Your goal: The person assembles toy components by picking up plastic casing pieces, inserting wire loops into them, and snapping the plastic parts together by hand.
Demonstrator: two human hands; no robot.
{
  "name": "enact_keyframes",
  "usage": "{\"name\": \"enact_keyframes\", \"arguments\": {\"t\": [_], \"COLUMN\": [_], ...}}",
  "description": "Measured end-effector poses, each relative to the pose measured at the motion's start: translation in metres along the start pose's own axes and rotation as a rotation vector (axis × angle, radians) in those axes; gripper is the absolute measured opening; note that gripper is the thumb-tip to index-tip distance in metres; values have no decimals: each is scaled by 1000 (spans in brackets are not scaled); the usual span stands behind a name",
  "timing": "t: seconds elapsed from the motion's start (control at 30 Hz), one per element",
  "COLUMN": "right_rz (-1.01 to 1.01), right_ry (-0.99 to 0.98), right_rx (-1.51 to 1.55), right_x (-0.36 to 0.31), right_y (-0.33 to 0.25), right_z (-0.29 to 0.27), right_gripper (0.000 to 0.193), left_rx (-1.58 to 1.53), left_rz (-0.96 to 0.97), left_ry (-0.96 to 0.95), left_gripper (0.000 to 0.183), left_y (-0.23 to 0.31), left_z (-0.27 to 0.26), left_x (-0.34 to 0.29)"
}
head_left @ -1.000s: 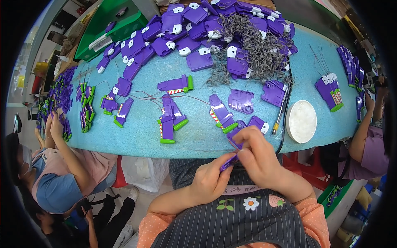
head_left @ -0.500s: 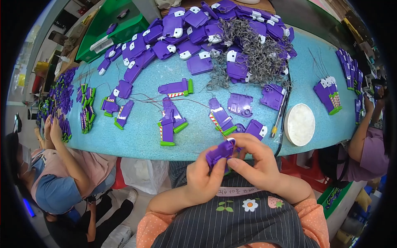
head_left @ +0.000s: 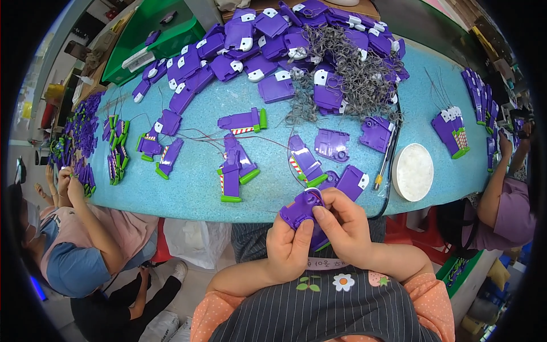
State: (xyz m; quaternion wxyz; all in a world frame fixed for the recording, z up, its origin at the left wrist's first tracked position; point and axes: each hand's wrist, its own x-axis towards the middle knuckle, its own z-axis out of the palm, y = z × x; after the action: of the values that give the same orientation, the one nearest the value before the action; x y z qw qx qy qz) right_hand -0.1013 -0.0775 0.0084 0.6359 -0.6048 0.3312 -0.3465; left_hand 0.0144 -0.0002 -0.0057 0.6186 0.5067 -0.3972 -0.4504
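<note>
My left hand [head_left: 289, 245] and my right hand [head_left: 346, 228] together grip a purple plastic toy part [head_left: 300, 210] just below the near edge of the blue table [head_left: 268, 202]. My left thumb presses on its front face, while my right fingers pinch its upper right side. More purple parts lie right beyond my hands: one with a white patch [head_left: 351, 182], a striped one with a green tip [head_left: 305, 162] and a green-tipped assembled piece [head_left: 232, 171].
A heap of purple shells [head_left: 268, 34] and tangled grey wires [head_left: 353, 74] fills the far side. A white round lid [head_left: 412, 171] and a screwdriver [head_left: 383, 165] lie at right. A person sits at left [head_left: 74, 239], another at right [head_left: 507, 199]. A green crate [head_left: 154, 34] stands behind.
My hands lifted the purple part off the table's near edge and drew it toward my body; both now hold it together in front of my chest.
</note>
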Motion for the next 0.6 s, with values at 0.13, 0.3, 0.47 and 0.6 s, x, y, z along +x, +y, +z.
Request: {"name": "enact_keyframes", "arguments": {"t": [0.13, 0.3, 0.47, 0.6], "right_rz": [309, 388, -420, -617], "right_ry": [-59, -309, 33, 6], "right_rx": [326, 167, -903, -1380], "right_x": [8, 41, 117, 137], "right_y": [-2, -19, -20, -10], "right_z": [5, -3, -5, 0], "right_gripper": [12, 17, 13, 8], "left_rx": [-93, -351, -294, -264], "left_rz": [-37, -103, 39, 18], "left_ry": [-50, -38, 129, 46], "left_gripper": [32, 36, 30, 30], "left_y": [2, 4, 21, 24], "left_z": [-8, -26, -37, -35], "left_x": [5, 4, 2, 0]}}
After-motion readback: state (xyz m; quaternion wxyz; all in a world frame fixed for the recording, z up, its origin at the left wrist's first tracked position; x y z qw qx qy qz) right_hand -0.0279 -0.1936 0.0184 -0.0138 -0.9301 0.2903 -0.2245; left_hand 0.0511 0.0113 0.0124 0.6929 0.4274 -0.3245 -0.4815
